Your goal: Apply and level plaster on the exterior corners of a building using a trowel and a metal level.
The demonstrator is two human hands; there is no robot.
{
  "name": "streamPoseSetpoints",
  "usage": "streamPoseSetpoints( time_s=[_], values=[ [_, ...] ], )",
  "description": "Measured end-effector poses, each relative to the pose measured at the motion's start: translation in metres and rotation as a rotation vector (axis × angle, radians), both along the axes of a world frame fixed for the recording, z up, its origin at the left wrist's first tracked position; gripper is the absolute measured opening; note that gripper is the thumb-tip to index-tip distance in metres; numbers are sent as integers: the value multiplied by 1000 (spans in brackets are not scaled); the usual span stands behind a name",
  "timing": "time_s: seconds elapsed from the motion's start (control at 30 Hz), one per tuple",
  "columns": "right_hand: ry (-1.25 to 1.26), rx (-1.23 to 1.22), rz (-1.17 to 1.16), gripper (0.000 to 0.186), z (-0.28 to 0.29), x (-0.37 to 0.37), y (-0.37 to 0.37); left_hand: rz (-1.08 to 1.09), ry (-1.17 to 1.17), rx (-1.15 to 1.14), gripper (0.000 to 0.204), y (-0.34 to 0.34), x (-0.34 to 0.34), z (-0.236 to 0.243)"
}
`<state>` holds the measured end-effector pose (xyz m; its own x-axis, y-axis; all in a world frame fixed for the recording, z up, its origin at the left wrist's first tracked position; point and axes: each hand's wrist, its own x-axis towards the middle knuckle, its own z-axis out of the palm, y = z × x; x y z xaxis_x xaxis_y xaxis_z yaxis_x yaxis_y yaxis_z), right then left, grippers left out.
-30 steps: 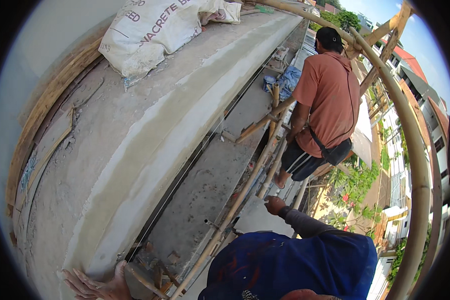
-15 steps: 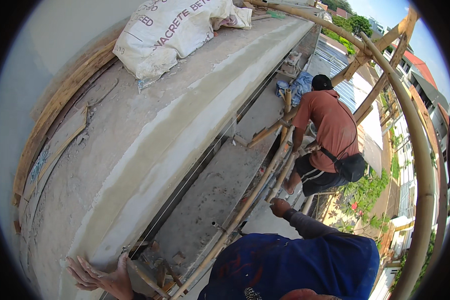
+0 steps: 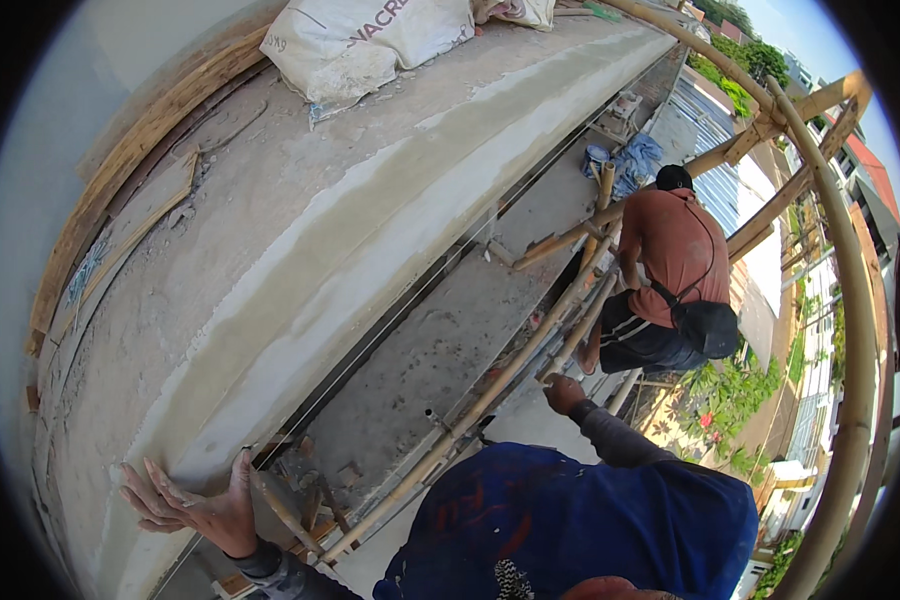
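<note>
My left hand is open, fingers spread against the plastered edge of the concrete ledge, which has a greenish-grey band along it. My right hand has its fingers curled at something small and pale, too small to make out, beside a bamboo pole. My grey sleeves and blue shirt fill the bottom of the view. Past my right hand a co-worker in a salmon shirt, dark shorts and black cap crouches, bent over on the scaffold, hands mostly hidden by the body.
A white sack lies atop the ledge, wooden boards along its left. Below the ledge are a taut string and a concrete shelf with a bucket and blue cloth. Curved bamboo frames the drop to plants and rooftops at right.
The co-worker has bent down from a more upright stance into a crouch. The scene has shifted somewhat rightward in the view. My hands keep much the same positions on the ledge and by the pole.
</note>
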<state>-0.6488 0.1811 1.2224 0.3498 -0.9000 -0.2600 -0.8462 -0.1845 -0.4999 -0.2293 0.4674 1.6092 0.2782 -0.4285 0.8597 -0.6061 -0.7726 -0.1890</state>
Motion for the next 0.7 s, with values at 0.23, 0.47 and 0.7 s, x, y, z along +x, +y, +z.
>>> streamPoseSetpoints(
  time_s=[0.23,0.47,0.7],
  values=[
    [-18,-178,241,23,-26,4,4,-95,170,-71,115,19,8,-15],
    [-64,-136,326,22,-34,14,4,-131,184,-41,116,24,13,-9],
    [-102,-180,318,22,-35,20,-4,-127,199,-50,117,24,14,-12]
  ],
)
